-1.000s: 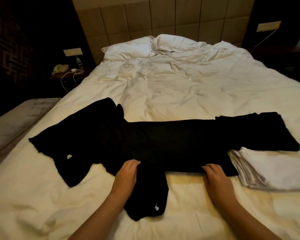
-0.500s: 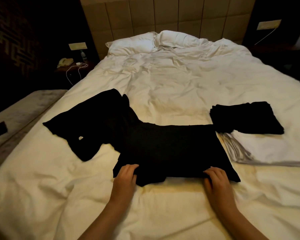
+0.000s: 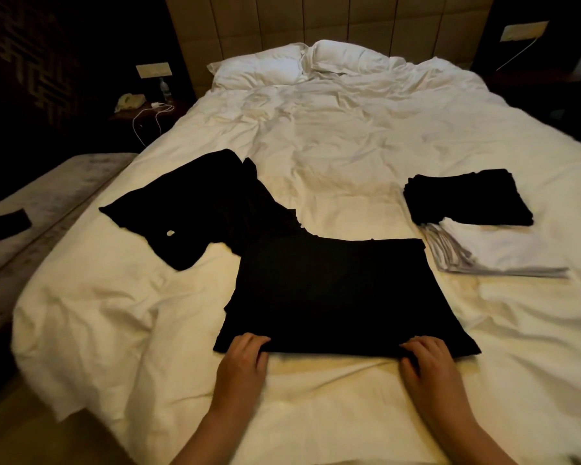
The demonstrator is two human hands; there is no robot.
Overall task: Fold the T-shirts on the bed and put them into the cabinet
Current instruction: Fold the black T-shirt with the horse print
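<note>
Both grips sit on the near edge of the black T-shirt (image 3: 336, 293) being folded: the left hand (image 3: 244, 364) holds the near-left corner with its fingers curled over the hem, and the right hand (image 3: 428, 365) does the same at the near-right corner, fingertips tucked into the cloth. That shirt lies as a flat, roughly rectangular panel on the near middle of the bed (image 3: 349, 139).

Risks from here, as I judge them:

- Its far-left corner runs under or against the unfolded black shirt (image 3: 195, 209) lying to the far left; the two blend together in the dark. Lifting or folding the near edge away could drag that second garment along.
- Loose layers show at the left side of the panel. An uneven pull between the two hands could let them slide out and spoil the fold.
- The duvet is soft and rumpled, so pressing a crease may wrinkle the cloth instead.
- Folded black shirts (image 3: 467, 198) sit on a white folded pile (image 3: 503, 251) just right of the panel; a wide sweep could nudge them askew.
</note>
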